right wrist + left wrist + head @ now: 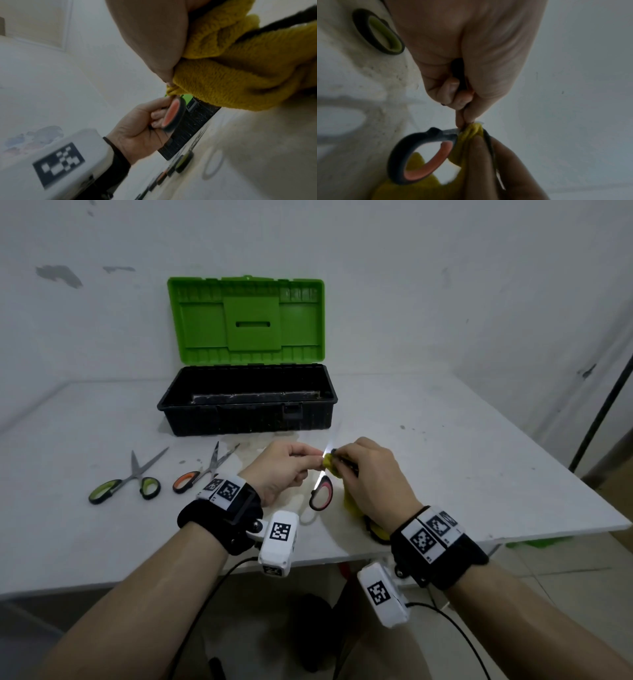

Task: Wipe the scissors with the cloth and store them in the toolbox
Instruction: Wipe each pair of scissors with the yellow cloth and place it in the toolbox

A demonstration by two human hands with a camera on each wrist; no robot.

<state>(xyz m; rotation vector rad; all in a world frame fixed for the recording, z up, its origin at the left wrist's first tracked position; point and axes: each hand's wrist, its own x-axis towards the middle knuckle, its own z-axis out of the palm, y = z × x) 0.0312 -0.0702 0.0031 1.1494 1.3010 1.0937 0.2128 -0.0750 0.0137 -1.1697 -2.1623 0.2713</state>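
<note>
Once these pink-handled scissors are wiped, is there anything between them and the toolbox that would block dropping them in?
Nothing visible does. The pink-handled scissors are held above the table, just in front of the toolbox, whose lid stands open. The two other scissors lie off to the left, out of the path.

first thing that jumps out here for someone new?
The open toolbox with its bright green lid stands at the back of the table. In front, the left hand pinches pink-handled scissors while the right hand wraps a yellow cloth round the blade. Two more scissors lie at the left.
</note>
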